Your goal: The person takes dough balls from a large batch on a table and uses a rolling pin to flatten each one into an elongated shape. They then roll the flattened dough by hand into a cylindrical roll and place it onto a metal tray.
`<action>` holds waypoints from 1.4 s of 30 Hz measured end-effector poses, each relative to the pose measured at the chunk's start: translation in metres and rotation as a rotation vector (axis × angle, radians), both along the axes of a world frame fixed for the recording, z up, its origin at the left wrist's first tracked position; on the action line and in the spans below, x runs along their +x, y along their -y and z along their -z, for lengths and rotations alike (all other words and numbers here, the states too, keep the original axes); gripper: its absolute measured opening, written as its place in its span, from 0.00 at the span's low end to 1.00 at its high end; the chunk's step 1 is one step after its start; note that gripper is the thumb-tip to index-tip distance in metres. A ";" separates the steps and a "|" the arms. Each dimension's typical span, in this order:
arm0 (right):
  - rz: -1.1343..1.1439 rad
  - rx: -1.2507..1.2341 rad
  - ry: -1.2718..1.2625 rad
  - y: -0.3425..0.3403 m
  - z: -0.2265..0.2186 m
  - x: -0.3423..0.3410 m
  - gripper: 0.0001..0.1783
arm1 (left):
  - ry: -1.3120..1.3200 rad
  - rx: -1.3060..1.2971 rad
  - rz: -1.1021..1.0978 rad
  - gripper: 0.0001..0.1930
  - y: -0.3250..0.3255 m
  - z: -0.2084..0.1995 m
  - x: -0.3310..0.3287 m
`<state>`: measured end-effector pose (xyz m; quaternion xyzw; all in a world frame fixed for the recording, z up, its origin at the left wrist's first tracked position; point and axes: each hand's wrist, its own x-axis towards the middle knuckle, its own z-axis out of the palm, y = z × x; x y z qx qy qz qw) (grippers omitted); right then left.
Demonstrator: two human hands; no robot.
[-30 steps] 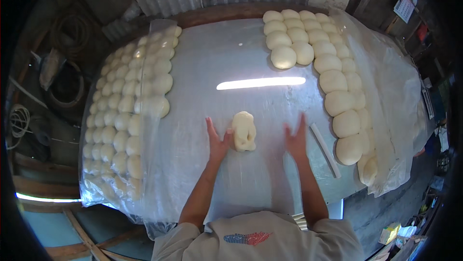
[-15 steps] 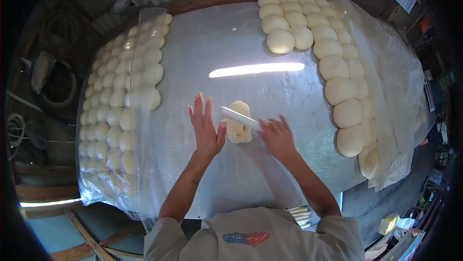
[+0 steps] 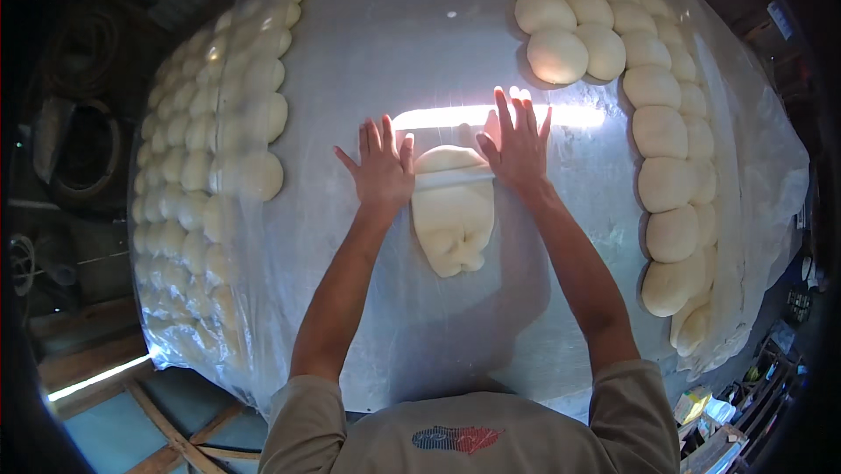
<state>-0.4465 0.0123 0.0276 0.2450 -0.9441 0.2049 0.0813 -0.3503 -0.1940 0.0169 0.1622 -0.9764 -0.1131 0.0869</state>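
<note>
An elongated, flattened piece of pale dough [image 3: 453,215] lies in the middle of a table covered with clear plastic sheet [image 3: 394,45]. A thin white rolling stick [image 3: 454,179] lies across the dough's far part. My left hand [image 3: 381,167] and my right hand [image 3: 517,145] press flat on the stick's two ends. Their fingers are spread and point away from me, and neither hand curls around the stick.
Several rows of round dough balls [image 3: 236,123] lie under plastic along the table's left side. More dough balls [image 3: 657,132] line the right side and far right corner. A coiled hose [image 3: 83,150] sits off the table to the left, and small clutter [image 3: 701,404] lies at lower right.
The stick lay on the table to the right; my right hand brought it over the dough. Both palms now press on it farther from me, and the dough is longer and flatter.
</note>
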 end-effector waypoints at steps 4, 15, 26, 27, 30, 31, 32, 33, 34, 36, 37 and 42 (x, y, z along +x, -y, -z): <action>-0.130 0.103 -0.170 -0.021 0.022 0.020 0.45 | -0.039 -0.240 0.079 0.36 -0.011 0.003 0.028; -0.654 0.184 -0.299 0.012 0.005 -0.086 0.35 | -0.028 -0.170 -0.022 0.33 0.041 -0.002 -0.102; -0.504 0.230 0.154 0.015 0.009 -0.087 0.20 | -0.183 -0.061 0.037 0.31 0.056 0.007 -0.116; -0.527 0.245 0.088 0.007 0.004 -0.061 0.22 | -0.159 -0.099 0.025 0.32 0.051 0.010 -0.096; -0.498 0.082 -0.120 -0.035 0.002 0.024 0.33 | -0.003 -0.095 0.216 0.34 0.017 0.022 0.003; -0.486 0.088 -0.121 -0.043 0.002 0.041 0.33 | 0.078 -0.064 0.260 0.34 0.008 0.011 0.026; -0.435 0.059 0.001 -0.047 0.001 0.057 0.37 | 0.075 -0.062 0.266 0.34 0.004 0.001 0.032; -0.388 0.018 0.132 -0.048 0.001 0.070 0.41 | 0.210 -0.062 0.256 0.35 0.001 -0.009 0.043; -0.380 0.011 0.139 -0.044 -0.008 0.072 0.41 | 0.344 -0.061 0.252 0.36 -0.004 -0.018 0.053; -0.219 0.032 0.285 -0.025 -0.029 0.047 0.47 | 0.194 -0.071 0.220 0.36 -0.009 -0.031 0.021; -0.213 0.028 0.278 -0.014 -0.028 0.033 0.47 | 0.030 -0.073 0.184 0.37 -0.013 -0.037 0.002; -0.210 0.262 0.171 -0.019 -0.008 0.103 0.49 | 0.076 -0.235 0.256 0.37 -0.021 -0.001 0.059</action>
